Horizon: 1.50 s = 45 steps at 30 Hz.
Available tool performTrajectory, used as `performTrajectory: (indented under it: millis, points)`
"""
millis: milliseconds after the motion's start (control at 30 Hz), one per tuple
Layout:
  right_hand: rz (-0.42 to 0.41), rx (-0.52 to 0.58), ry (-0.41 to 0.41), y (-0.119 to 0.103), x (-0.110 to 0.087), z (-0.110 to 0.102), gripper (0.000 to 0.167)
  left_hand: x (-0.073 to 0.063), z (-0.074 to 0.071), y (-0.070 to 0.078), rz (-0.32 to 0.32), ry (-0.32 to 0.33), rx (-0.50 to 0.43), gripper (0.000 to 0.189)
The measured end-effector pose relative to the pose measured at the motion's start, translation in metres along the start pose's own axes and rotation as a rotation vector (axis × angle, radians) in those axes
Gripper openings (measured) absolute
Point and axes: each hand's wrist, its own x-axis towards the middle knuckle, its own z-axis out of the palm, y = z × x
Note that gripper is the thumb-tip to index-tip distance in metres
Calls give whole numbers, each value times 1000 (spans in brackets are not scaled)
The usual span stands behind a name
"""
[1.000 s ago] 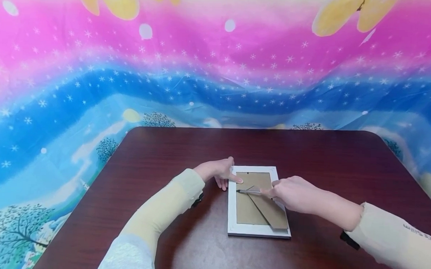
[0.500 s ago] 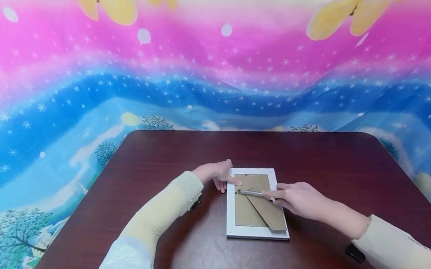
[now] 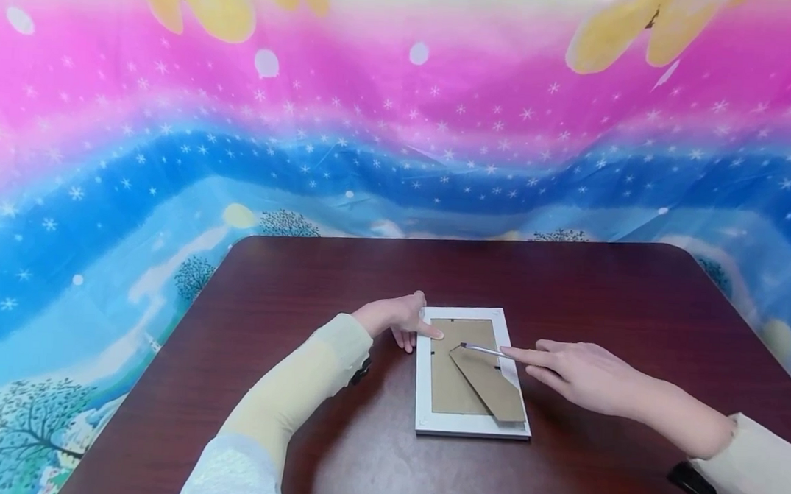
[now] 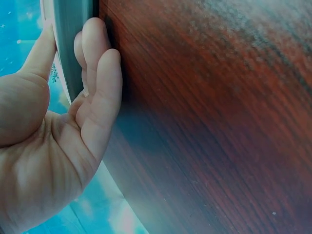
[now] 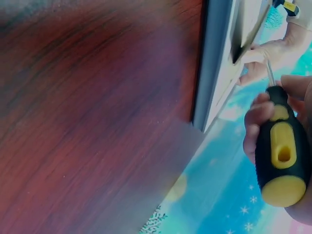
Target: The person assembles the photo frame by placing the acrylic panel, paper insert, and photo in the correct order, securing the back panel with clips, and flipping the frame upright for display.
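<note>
A white picture frame [image 3: 423, 395] lies back side up on the table, its brown backing board [image 3: 445, 389] framed by the white border. A fold-out stand [image 3: 495, 395] slants across the board, and small dark tabs [image 3: 498, 367] show along the board's edges. My left hand [image 3: 402, 317] holds the frame's upper left side, thumb over the border, other fingers [image 4: 108, 78] against the outer edge. My right hand [image 3: 582, 373] grips a screwdriver [image 5: 282, 151] by its black and yellow handle. Its metal shaft [image 3: 487, 350] reaches over the backing board, tip close by the stand's top end.
The dark red-brown wooden table [image 3: 328, 273] has rounded far corners. Behind it hangs a cloth [image 3: 373, 150] printed in pink and blue with snowflakes and trees. A black strap device [image 3: 692, 481] sits on the right wrist.
My right hand has drawn back to the right with the screwdriver. Its tip has left the board's left edge, by the left tab, for the middle. The left hand stays on the frame.
</note>
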Motion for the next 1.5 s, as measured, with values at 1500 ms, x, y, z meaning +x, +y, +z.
performTrajectory:
  millis: [1500]
  points:
    - [-217, 90, -55, -10, -21, 11, 41, -3, 0, 1, 23, -10, -30, 81]
